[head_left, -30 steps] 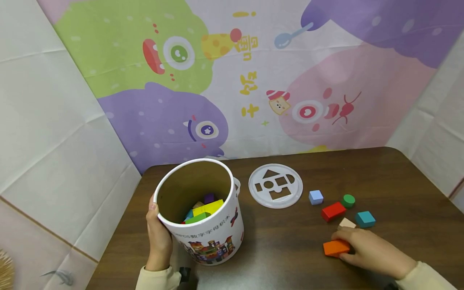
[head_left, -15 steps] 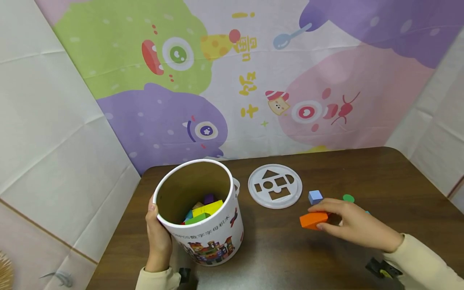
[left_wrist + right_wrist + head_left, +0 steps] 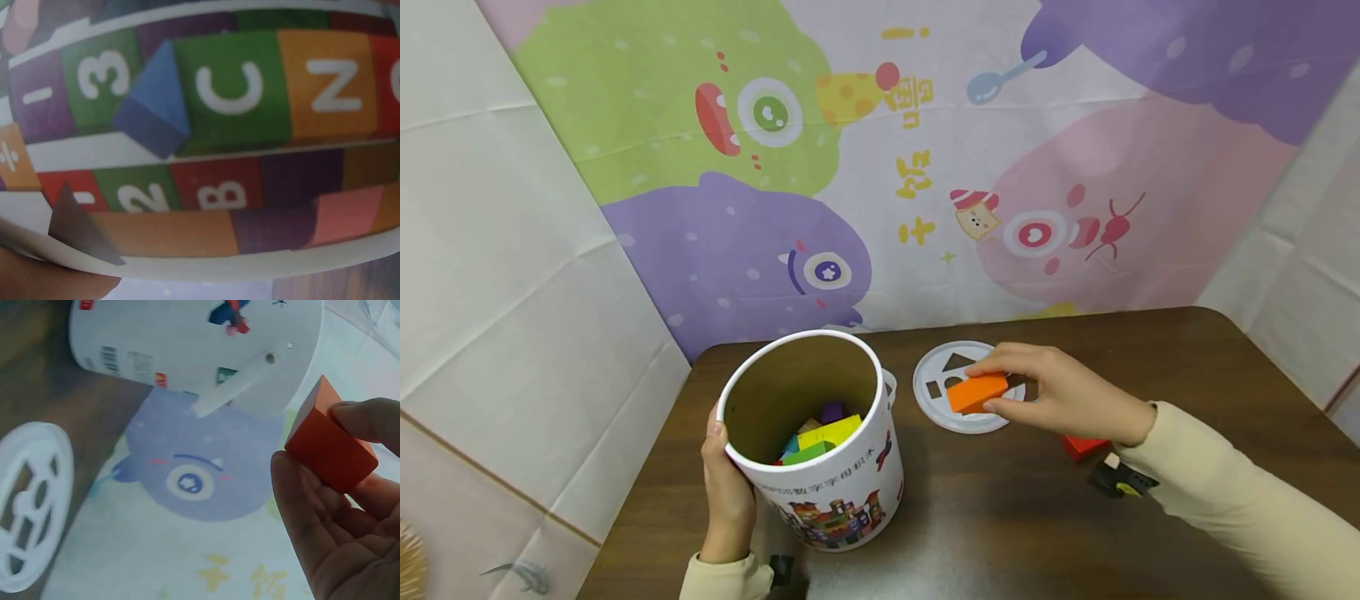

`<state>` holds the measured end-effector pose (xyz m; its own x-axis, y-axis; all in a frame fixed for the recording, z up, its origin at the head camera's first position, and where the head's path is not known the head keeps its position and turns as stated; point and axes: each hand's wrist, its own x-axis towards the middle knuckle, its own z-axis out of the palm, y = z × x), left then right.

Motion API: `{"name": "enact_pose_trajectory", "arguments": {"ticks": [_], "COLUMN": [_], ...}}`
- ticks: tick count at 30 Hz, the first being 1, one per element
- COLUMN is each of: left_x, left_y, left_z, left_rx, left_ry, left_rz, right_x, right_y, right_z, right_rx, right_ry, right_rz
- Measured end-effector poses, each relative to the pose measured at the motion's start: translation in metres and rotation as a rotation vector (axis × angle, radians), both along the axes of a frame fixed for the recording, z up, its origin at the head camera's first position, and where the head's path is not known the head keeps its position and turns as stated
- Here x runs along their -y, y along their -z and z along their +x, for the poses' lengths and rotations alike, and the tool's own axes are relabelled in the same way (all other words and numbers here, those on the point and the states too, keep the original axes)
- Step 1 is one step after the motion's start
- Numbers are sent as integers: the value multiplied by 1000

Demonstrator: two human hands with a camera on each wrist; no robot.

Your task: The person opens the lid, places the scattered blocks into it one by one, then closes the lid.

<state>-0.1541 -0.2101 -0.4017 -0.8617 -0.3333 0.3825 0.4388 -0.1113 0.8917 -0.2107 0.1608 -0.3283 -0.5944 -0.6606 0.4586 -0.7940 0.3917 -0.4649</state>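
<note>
Since a second ago, the right hand (image 3: 1060, 398) has lifted the orange block (image 3: 976, 392) off the table (image 3: 1210, 367) and carried it leftward, so it now hangs over the white shape-sorter lid (image 3: 934, 398), pinched between thumb and fingers. At far left the left hand (image 3: 727, 492) grips the side of the white bucket (image 3: 842, 492), thumb on its rim, coloured blocks lying inside. Printed on the bucket wall, the left wrist view reads "3", "C", "N", "2", "B"; a red block (image 3: 1081, 447) peeks from under the right forearm.
</note>
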Motion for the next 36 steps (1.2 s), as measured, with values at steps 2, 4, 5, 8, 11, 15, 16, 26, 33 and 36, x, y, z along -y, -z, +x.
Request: {"name": "enact_pose_trajectory", "arguments": {"ticks": [2, 4, 5, 8, 11, 15, 16, 26, 33, 36], "left_x": [0, 0, 0, 0, 0, 0, 0, -1, -1, -1], "left_y": [0, 0, 0, 0, 0, 0, 0, 0, 0, 1], "left_z": [0, 0, 0, 1, 2, 1, 1, 2, 1, 1], "left_rx": [-9, -17, -13, 2, 16, 3, -1, 13, 8, 17], "left_ry": [0, 6, 8, 11, 3, 0, 2, -1, 13, 7], "left_rz": [1, 3, 3, -3, -13, -8, -3, -1, -9, -12], "right_x": [10, 20, 25, 40, 56, 79, 85, 142, 173, 183], "right_y": [-9, -18, -22, -32, -38, -39, -38, -34, -40, -43], "right_z": [-5, -8, -10, -14, -19, -24, -25, -33, -33, -31], "right_rx": [-1, 2, 10, 6, -8, -2, 5, 1, 40, 38], "right_ry": [-5, -13, -14, -25, -47, -87, -97, -155, -185, -214], "right_rz": [1, 1, 3, -1, -17, -24, -20, 86, 266, 353]}}
